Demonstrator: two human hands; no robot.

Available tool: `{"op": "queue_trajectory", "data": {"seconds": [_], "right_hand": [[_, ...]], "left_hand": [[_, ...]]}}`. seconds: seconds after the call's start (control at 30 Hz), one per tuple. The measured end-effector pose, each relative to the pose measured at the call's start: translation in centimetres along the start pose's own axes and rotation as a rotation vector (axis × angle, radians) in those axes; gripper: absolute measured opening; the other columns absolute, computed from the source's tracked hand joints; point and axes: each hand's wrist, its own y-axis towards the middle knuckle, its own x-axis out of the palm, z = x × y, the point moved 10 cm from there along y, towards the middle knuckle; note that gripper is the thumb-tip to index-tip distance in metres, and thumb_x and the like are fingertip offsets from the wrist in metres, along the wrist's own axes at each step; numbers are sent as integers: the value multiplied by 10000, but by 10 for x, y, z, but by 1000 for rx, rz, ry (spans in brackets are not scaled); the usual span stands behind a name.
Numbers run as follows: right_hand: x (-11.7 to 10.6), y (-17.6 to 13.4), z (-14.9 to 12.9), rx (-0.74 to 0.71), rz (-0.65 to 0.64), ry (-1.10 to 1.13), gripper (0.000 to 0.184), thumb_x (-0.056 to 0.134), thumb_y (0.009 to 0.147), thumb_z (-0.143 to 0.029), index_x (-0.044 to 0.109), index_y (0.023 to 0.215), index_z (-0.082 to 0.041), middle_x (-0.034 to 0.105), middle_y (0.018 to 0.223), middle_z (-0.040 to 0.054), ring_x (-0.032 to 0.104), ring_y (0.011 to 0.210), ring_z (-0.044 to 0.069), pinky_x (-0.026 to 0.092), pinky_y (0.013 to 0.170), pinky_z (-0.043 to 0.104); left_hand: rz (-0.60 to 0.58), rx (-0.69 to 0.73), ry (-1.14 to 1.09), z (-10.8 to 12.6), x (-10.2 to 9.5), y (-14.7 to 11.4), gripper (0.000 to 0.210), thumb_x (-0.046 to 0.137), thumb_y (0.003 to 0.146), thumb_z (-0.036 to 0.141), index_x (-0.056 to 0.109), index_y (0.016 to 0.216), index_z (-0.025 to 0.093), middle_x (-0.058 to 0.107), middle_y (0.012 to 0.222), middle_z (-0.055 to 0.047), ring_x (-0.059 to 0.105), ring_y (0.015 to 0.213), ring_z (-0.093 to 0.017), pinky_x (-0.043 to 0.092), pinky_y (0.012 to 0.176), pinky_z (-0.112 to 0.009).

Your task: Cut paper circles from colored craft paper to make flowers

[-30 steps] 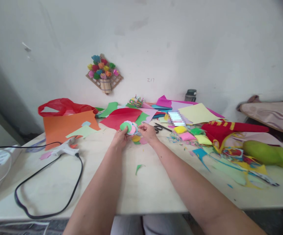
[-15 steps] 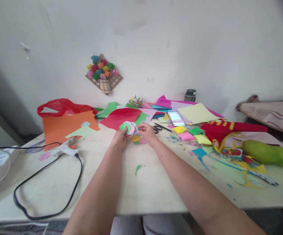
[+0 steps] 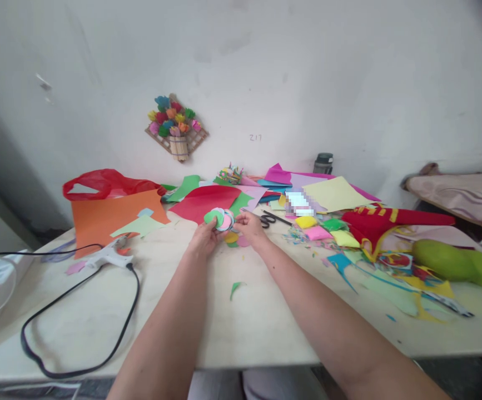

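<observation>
My left hand is closed on a fanned bunch of paper circles, its thumb pressed on a green one at the left. Pink, white and blue circles show beside the green one. At the right edge of the bunch, my right hand pinches with thumb and fingers; its fingertips meet the circles there. Below the hands, on the table, lie loose yellow, green and pink paper circles. A small green paper scrap is nearer to me.
Orange and red paper sheets lie behind. A white glue gun with a looped black cord is at left. Black scissors, a pencil, bright packets, scraps and green mangoes lie at right.
Both hands stay in nearly the same place on the fanned paper circles. The view has shifted very slightly; nothing else visibly moves.
</observation>
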Motion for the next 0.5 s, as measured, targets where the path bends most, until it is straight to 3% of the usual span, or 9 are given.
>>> {"op": "queue_trajectory", "data": {"seconds": [0.13,0.27,0.5], "right_hand": [[-7,0,-2,1,66,-204,215,626,582,-261,578,780,-192,608,671,-28,577,673,133,448,662,264],[-16,-7,-8,97,105,-403,219,641,581,-352,589,728,-197,632,741,4,570,700,153,416,632,259],[-16,-13,-21,111,63,-520,127,576,655,-324,620,614,-213,619,648,-16,548,645,140,337,538,225]], "left_hand": [[-44,7,8,0,5,-1,121,553,795,188,609,876,118,666,797,-70,634,630,-143,545,536,-237],[-66,10,9,-1,10,-3,108,563,790,180,620,851,112,672,798,-73,641,653,-155,552,542,-243],[-93,15,-23,-3,12,-2,123,623,750,170,623,844,91,679,828,-106,646,667,-173,558,554,-253]]}}
